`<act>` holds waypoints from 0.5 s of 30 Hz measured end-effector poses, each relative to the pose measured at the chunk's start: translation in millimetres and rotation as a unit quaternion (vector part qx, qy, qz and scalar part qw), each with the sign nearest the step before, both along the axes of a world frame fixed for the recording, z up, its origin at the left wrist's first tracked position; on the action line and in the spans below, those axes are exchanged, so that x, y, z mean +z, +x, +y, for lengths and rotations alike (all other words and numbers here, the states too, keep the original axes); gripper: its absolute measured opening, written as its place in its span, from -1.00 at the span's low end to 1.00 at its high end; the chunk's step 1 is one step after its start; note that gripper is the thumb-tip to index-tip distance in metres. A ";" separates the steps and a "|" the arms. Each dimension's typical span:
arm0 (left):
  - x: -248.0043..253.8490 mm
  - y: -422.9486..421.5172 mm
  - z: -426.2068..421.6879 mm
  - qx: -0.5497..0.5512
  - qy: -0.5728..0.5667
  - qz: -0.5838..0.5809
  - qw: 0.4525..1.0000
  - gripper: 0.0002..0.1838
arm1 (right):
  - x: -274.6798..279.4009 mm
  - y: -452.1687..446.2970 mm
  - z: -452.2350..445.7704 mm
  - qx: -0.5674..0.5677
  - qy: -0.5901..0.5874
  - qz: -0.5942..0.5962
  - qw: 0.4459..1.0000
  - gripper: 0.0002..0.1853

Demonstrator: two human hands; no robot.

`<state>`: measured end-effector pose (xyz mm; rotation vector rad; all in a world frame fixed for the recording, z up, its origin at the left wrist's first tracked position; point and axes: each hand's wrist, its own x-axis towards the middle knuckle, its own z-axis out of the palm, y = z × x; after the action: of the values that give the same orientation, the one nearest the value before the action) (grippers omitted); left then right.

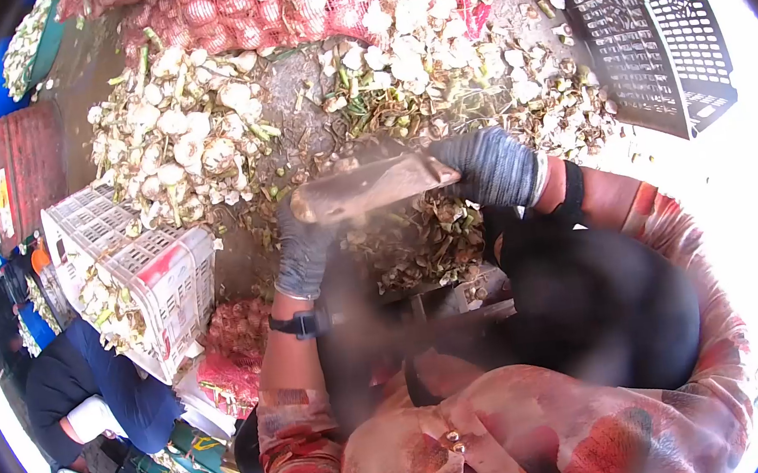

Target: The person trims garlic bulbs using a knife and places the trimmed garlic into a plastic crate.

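My left hand [305, 250], in a grey knit glove, is closed at the rounded left end of a long, pale brown piece that looks like wood [374, 188]. My right hand [491, 169], gloved the same way, grips its right end. The piece lies nearly level across both hands, slightly higher at the right. Its exact kind I cannot make out, and some fingers are hidden behind it. Below it is a heap of dry garlic skins and stem scraps [435, 239]. Beyond my left hand lies a pile of garlic bulbs [187, 151].
Red mesh sacks of garlic [260, 12] lie at the back. A black plastic crate [627, 31] stands at the back right, a white crate [170, 288] holding garlic at the left. Another person in dark clothing [110, 379] is bent over at the lower left.
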<state>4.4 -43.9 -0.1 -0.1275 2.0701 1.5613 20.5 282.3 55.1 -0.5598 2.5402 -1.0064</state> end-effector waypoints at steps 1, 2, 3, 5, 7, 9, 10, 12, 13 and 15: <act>-5.1 2.7 -6.9 -0.129 -0.049 0.111 0.984 -0.61 | 14.6 -6.1 -5.6 0.033 0.020 -0.054 0.998 -0.53; -10.7 5.5 -14.2 -0.239 -0.108 0.252 0.931 -0.59 | 15.9 -8.1 -8.7 0.051 0.011 -0.033 0.998 -0.50; 4.4 1.7 -5.8 -0.302 -0.143 0.387 0.859 -0.57 | 13.6 -8.3 -9.9 0.070 0.002 -0.012 0.997 -0.48; 34.0 8.2 17.1 -0.243 -0.072 0.202 0.946 -0.58 | 17.9 -6.2 -8.7 0.076 -0.007 0.036 0.996 -0.37; 60.7 7.4 41.9 -0.214 -0.044 0.104 0.970 -0.59 | 12.8 -2.6 -5.3 0.076 -0.021 0.061 0.995 -0.35; 55.6 9.0 48.2 -0.207 -0.018 0.110 0.972 -0.60 | 9.3 0.1 -4.0 0.079 -0.007 0.036 0.996 -0.34; 54.2 9.1 50.0 -0.213 -0.021 0.116 0.970 -0.60 | 7.1 0.8 -3.1 0.085 0.003 0.009 0.996 -0.33; 58.2 5.9 57.1 -0.178 0.116 0.034 0.977 -0.60 | 12.3 -1.0 -1.2 0.090 0.020 -0.010 0.996 -0.31; 14.0 13.6 18.5 -0.248 -0.006 0.058 0.967 -0.55 | 14.1 -0.3 0.6 0.099 0.037 -0.029 0.994 -0.30; 10.0 11.5 15.0 -0.322 -0.119 0.085 0.935 -0.49 | 3.0 2.6 2.5 0.058 -0.021 0.024 0.998 -0.45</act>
<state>15.9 -28.9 9.8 0.5652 2.1200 0.9432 23.1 284.8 58.1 -0.7428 2.5009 -1.0184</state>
